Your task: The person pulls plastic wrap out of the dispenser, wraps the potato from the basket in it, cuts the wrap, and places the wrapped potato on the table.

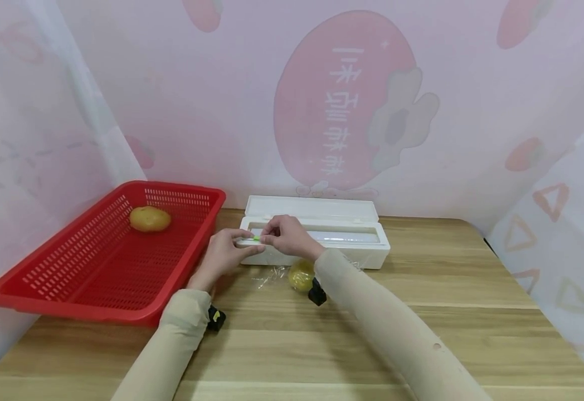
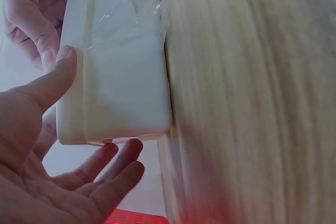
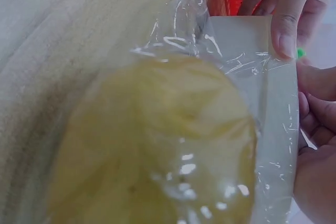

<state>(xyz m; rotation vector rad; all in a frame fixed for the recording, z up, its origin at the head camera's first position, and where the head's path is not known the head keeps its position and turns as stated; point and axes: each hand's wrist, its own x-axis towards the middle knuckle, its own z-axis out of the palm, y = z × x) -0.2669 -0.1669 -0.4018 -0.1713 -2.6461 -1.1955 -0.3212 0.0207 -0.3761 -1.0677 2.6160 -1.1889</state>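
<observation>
A white cling film dispenser (image 1: 317,257) stands on the table with its lid (image 1: 312,208) tipped back and the roll (image 1: 344,237) showing inside. My left hand (image 1: 224,253) grips its left end, thumb along the front top edge and fingers around the end. At that same end, my right hand (image 1: 289,236) pinches a small green slide cutter (image 1: 256,238) on the rim. Clear cling film (image 1: 272,275) hangs down the dispenser's front and lies over a yellow potato (image 1: 300,276). In the right wrist view the film-covered potato (image 3: 157,145) fills the foreground.
A red perforated basket (image 1: 96,267) stands at the left, close to my left forearm, with another potato (image 1: 149,219) in it. The wooden table (image 1: 452,301) meets a patterned pink curtain (image 1: 222,111) behind the dispenser.
</observation>
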